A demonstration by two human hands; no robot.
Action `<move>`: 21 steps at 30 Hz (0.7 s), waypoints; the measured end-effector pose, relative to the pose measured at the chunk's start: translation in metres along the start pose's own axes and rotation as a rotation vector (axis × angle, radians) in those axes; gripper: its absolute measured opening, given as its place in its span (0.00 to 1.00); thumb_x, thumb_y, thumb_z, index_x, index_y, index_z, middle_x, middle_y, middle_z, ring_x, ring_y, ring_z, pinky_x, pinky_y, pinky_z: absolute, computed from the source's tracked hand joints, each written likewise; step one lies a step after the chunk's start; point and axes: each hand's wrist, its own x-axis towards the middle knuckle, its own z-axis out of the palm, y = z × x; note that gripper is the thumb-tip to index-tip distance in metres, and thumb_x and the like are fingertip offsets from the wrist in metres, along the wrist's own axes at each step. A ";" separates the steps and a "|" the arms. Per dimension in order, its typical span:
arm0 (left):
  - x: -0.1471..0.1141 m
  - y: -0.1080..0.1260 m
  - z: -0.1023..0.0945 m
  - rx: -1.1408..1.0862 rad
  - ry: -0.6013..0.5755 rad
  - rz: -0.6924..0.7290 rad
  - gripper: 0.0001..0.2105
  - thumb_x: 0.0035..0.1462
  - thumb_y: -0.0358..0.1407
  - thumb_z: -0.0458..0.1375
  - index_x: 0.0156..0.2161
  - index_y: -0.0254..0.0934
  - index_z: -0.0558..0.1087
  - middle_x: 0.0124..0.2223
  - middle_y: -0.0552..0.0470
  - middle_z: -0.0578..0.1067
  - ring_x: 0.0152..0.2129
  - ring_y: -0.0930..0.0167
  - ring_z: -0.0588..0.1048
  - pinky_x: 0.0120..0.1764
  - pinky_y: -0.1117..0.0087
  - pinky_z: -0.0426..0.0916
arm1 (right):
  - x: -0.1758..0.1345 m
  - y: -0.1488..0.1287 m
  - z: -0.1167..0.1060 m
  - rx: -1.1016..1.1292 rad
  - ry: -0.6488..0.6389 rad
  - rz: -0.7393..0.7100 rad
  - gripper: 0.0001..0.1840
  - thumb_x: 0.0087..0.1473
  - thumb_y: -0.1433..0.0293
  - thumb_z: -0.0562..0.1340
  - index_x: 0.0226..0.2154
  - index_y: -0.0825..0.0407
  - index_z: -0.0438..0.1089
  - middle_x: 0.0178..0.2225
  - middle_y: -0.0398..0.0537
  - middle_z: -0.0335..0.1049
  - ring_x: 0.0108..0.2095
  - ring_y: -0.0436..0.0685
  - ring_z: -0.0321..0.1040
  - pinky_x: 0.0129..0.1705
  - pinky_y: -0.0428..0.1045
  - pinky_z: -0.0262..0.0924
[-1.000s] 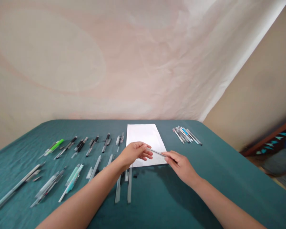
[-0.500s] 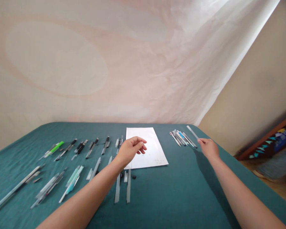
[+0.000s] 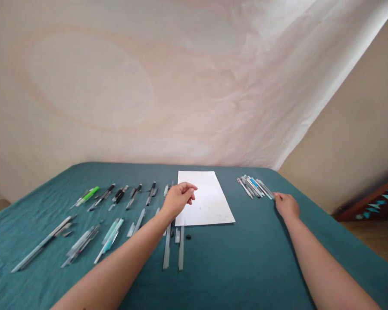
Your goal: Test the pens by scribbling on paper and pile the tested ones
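My right hand pinches the near end of a slim pale pen at the right side of a pile of pens. The far part of this pen lies along the pile. My left hand hovers over the left part of a white sheet of paper. Its fingers are curled in towards the thumb, and I see nothing held in them. Faint marks show near the paper's lower right corner.
On the green tablecloth, left of the paper, lie two rows of taken-apart pens, among them a green one and turquoise parts. Clear tubes and a small black piece lie below the paper. A pale cloth hangs behind.
My right hand has lowered the pen from a raised, tilted position onto the right side of the pile. My left hand's fingers have drawn closer together. The view has shifted slightly.
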 end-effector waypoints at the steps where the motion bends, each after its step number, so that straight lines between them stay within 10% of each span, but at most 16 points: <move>1: -0.002 -0.001 0.002 0.029 0.002 0.010 0.12 0.54 0.39 0.51 0.39 0.34 0.71 0.28 0.51 0.73 0.23 0.72 0.72 0.32 0.67 0.68 | 0.001 0.002 0.001 -0.003 0.001 0.003 0.24 0.55 0.60 0.49 0.41 0.52 0.75 0.37 0.58 0.72 0.36 0.61 0.68 0.33 0.50 0.59; 4: -0.015 -0.002 0.013 0.301 -0.103 0.206 0.22 0.49 0.41 0.58 0.50 0.39 0.67 0.43 0.46 0.73 0.43 0.63 0.70 0.48 0.59 0.62 | 0.004 0.006 0.003 -0.010 0.000 0.015 0.23 0.55 0.60 0.50 0.40 0.51 0.76 0.37 0.58 0.72 0.36 0.61 0.68 0.33 0.50 0.58; 7: -0.030 -0.008 0.028 0.728 -0.312 0.414 0.41 0.44 0.46 0.62 0.62 0.45 0.50 0.63 0.43 0.53 0.61 0.54 0.48 0.57 0.48 0.45 | 0.005 0.008 0.005 -0.002 -0.004 0.010 0.22 0.54 0.61 0.51 0.40 0.50 0.76 0.37 0.56 0.72 0.36 0.60 0.68 0.33 0.50 0.58; 16: -0.023 -0.046 0.042 1.038 -0.416 0.477 0.25 0.62 0.38 0.44 0.63 0.37 0.48 0.62 0.39 0.58 0.59 0.61 0.55 0.57 0.55 0.48 | 0.005 0.010 0.006 0.044 -0.005 -0.003 0.20 0.53 0.61 0.52 0.39 0.50 0.76 0.36 0.54 0.73 0.35 0.60 0.67 0.31 0.49 0.56; 21: -0.028 -0.035 0.039 1.011 -0.402 0.494 0.39 0.55 0.53 0.50 0.64 0.40 0.40 0.65 0.38 0.47 0.62 0.55 0.43 0.58 0.49 0.42 | -0.002 0.003 -0.002 0.085 0.010 -0.002 0.20 0.52 0.63 0.53 0.38 0.52 0.76 0.35 0.56 0.72 0.34 0.60 0.66 0.32 0.50 0.56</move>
